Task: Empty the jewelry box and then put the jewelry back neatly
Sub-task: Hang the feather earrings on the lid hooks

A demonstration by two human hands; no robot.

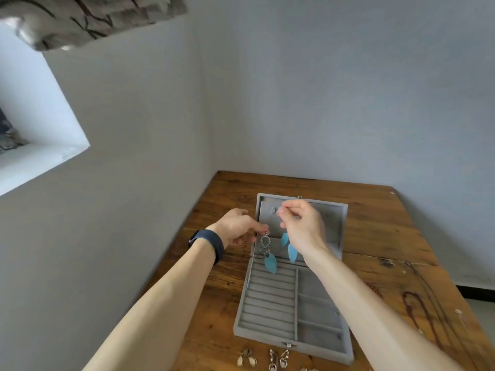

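Centre frame, over the open grey velvet jewelry box [270, 299], the left hand [237, 228] pinches a silver filigree turquoise-feather earring [265, 249]; the right hand [304, 226] pinches a second feather earring [291, 251] by its hook.

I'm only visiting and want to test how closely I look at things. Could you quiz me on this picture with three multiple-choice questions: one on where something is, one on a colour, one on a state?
1. Where does the grey box stand?
A. on the floor
B. on the wooden table
C. on a window ledge

2. The left hand pinches an earring and the right hand a second earring. What colour are their feathers?
A. red
B. yellow
C. turquoise

3. How is the box's lid?
A. open and propped up
B. shut and latched
C. taken off

Answers:
1 B: brown boards show all round the box.
2 C: the feathers on both hang blue-green.
3 A: the lid stands up behind the tray, with its lining in view.
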